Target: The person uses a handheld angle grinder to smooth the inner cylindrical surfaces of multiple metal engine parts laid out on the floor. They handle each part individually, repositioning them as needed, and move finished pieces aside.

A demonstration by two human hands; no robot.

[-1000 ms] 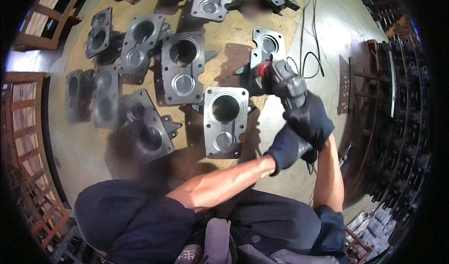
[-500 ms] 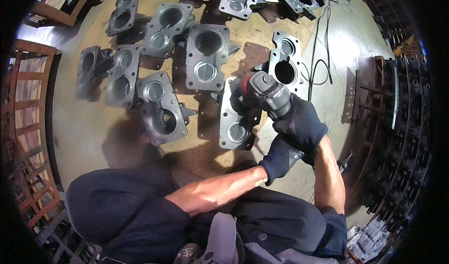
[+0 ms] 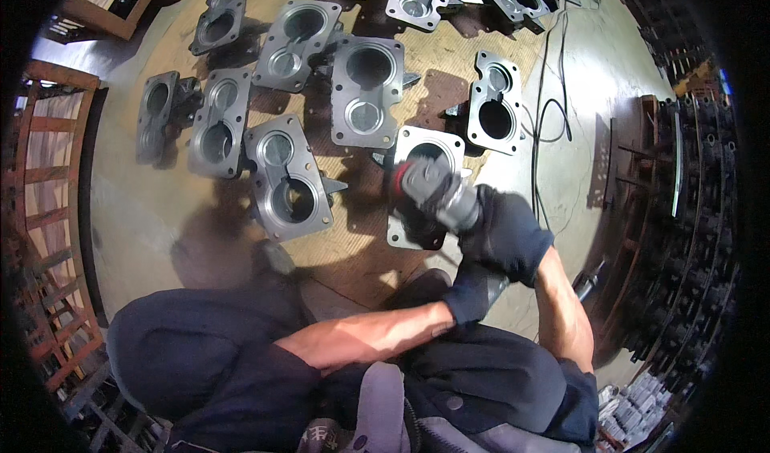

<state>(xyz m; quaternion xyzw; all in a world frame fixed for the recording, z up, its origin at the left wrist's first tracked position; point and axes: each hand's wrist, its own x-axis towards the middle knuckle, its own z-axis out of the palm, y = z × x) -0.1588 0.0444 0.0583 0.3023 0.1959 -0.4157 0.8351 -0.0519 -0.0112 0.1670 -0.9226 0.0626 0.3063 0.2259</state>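
A dark angle grinder (image 3: 449,200) with a red ring near its head is held over a grey metal casting (image 3: 403,230) in front of me. My right hand (image 3: 507,232), in a dark glove, wraps round the grinder's body. My left hand (image 3: 478,291), gloved too, is closed at the rear of the tool, below the right; its fingers are partly hidden. The grinder head covers the middle of the casting, between its large bore and its lower end. Whether the disc touches the metal I cannot tell. The grinder and right glove are slightly blurred.
Several similar castings, such as one close on the left (image 3: 290,182), stand on a tan ribbed mat (image 3: 353,256). A black cable (image 3: 539,172) runs along the floor at right. Rust-coloured racks (image 3: 52,176) stand at left; stacked dark parts (image 3: 690,236) line the right.
The grinder has moved left and nearer to me, from the casting's far bore toward its middle, both hands going with it. The whole view has shifted slightly.
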